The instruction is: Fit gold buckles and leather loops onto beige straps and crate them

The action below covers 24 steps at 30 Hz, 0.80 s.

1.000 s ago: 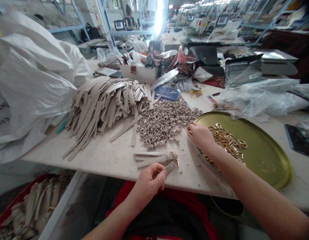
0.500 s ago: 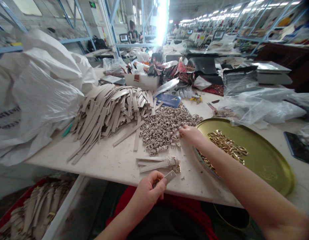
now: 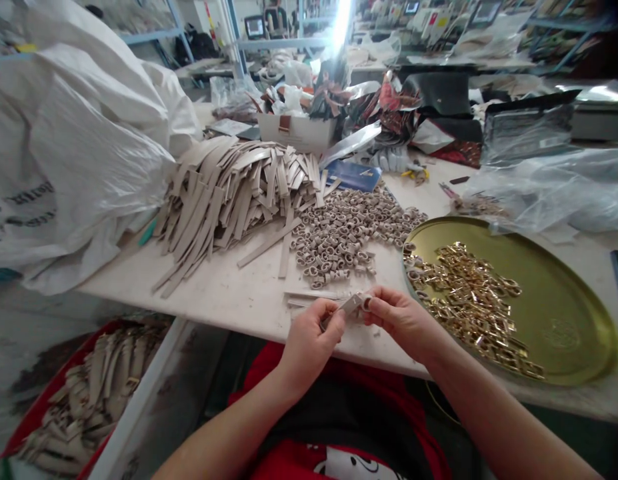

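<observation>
My left hand (image 3: 316, 340) pinches a beige leather strap (image 3: 352, 304), its end pointing up and right out of my fingers. Between the fingertips of my right hand (image 3: 396, 317) is a small beige loop (image 3: 367, 303), held against the strap's end. I cannot tell whether the strap passes through it. Just behind my hands lie a few strap pieces (image 3: 299, 297), partly hidden. Beyond them is a heap of the same small loops (image 3: 333, 233). To its left, many long flat straps (image 3: 213, 200) form a pile.
At right, an oval gold-coloured tray (image 3: 579, 313) holds many gold metal buckles (image 3: 473, 300). A large white sack (image 3: 89, 133) stands at left. Below the table's edge, a red bin (image 3: 23, 417) contains beige straps. Clear plastic bags (image 3: 553, 193) and a scrap-filled box (image 3: 299, 133) lie farther back.
My right hand has come back from the loop heap with a loop and met the strap in my left hand. The view has tipped down, showing more of the tray and bin.
</observation>
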### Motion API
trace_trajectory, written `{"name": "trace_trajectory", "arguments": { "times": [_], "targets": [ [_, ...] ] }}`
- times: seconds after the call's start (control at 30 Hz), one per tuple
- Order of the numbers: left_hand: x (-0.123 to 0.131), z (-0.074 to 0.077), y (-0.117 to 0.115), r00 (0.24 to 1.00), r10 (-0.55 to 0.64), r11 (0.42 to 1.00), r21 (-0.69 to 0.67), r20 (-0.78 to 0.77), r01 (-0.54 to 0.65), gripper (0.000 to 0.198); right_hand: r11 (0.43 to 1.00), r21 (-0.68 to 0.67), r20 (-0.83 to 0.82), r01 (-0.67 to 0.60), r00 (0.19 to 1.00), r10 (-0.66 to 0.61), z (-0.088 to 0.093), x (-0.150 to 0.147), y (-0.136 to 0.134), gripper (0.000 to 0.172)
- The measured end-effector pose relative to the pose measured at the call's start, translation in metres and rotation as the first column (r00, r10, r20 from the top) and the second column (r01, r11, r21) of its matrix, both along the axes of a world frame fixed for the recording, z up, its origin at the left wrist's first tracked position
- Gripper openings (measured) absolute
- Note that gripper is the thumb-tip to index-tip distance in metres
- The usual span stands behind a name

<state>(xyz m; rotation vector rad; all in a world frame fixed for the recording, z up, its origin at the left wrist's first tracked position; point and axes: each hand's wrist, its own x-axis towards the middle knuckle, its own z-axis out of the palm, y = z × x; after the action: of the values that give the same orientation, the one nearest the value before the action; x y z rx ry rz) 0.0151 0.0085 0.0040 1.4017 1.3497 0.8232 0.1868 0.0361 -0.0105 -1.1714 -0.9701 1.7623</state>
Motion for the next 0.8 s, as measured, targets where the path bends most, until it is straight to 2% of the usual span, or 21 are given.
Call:
{"name": "trace_trajectory", "arguments": {
  "times": [0.1, 0.3, 0.4, 0.53, 0.67, 0.8],
  "targets": [
    [0.0, -0.001, -0.013, 0.998, 0.005, 0.998, 0.068, -0.066, 0.0, 0.017, 0.996, 0.007, -0.086, 0.084, 0.993, -0.083, -0.003, -0.012, -0.021, 0.029],
    [-0.003, 0.001, -0.036, 0.984, 0.004, 0.992, 0.124, -0.176, 0.018, 0.018, 0.989, -0.046, -0.151, 0.14, 0.978, -0.146, -0.003, -0.016, -0.048, 0.029],
    [-0.005, 0.002, -0.044, 0.976, -0.009, 0.991, 0.131, -0.217, 0.038, 0.019, 0.985, -0.018, -0.081, 0.171, 0.982, -0.172, -0.002, -0.015, -0.061, 0.027],
    [-0.01, 0.003, -0.051, 0.971, -0.128, 0.988, 0.057, -0.204, 0.142, 0.021, 0.969, 0.123, 0.032, 0.214, 0.975, -0.219, -0.002, -0.013, -0.074, 0.027],
    [-0.016, 0.006, -0.05, 0.942, -0.282, 0.959, -0.025, -0.182, 0.283, 0.021, 0.986, 0.118, 0.084, 0.119, 0.988, -0.129, -0.001, -0.011, -0.082, 0.033],
    [-0.016, 0.008, -0.051, 0.939, -0.331, 0.944, -0.038, -0.09, 0.329, 0.019, 0.997, 0.063, 0.016, 0.036, 0.999, -0.037, -0.001, -0.014, -0.087, 0.029]
  ]
}}
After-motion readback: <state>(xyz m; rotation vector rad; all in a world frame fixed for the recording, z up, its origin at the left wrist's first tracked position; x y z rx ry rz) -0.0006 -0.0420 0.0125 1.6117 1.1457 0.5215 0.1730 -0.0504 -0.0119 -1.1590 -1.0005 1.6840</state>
